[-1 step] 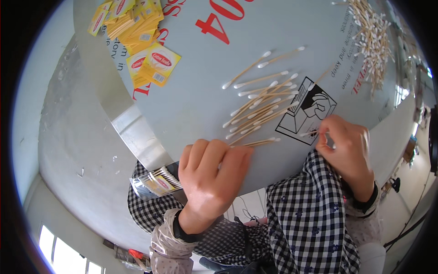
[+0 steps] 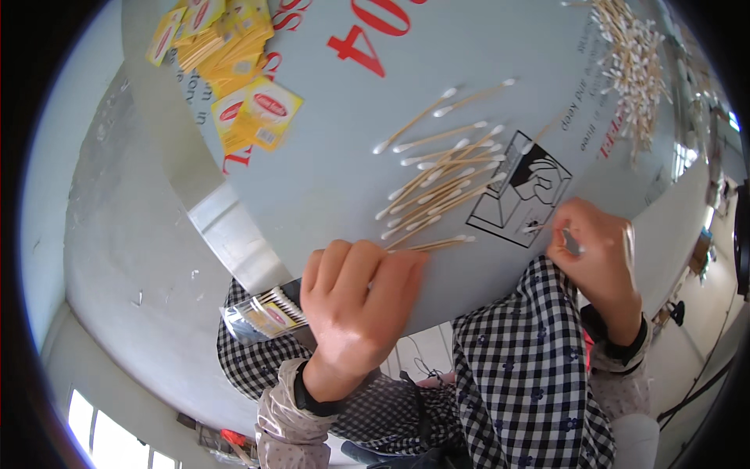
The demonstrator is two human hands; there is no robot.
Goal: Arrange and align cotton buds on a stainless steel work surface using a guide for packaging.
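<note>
Hidden: the palm of the left hand (image 2: 351, 309) faces down, so I cannot tell what lies under it; the far heap and the yellow pile are both cut off by the top of the picture.
Left grip: the fingers are curled together over a clear plastic packet of cotton swabs with a striped end (image 2: 262, 316), clamped on it at the near edge of the pale grey printed tabletop (image 2: 328, 168).
Right grip: the right hand (image 2: 598, 254) has its fingertips pinched shut on a single wooden-stemmed cotton swab (image 2: 537, 228), whose white tip pokes out to the left over a black line drawing printed on the tabletop.
Loose swabs: a scatter of wooden cotton swabs with white tips (image 2: 441, 176) lies between and just beyond the two hands, mostly slanting the same way.
Far heap: a dense pile of more swabs (image 2: 629, 66) sits at the upper right, well apart.
Yellow packets: a stack of small yellow sachets with red ovals (image 2: 234, 70) lies upper left.
Edge: the tabletop ends just by the wrists; checked black-and-white sleeves (image 2: 531, 367) hang below it.
Open room: bare tabletop shows between the sachets and the loose swabs.
</note>
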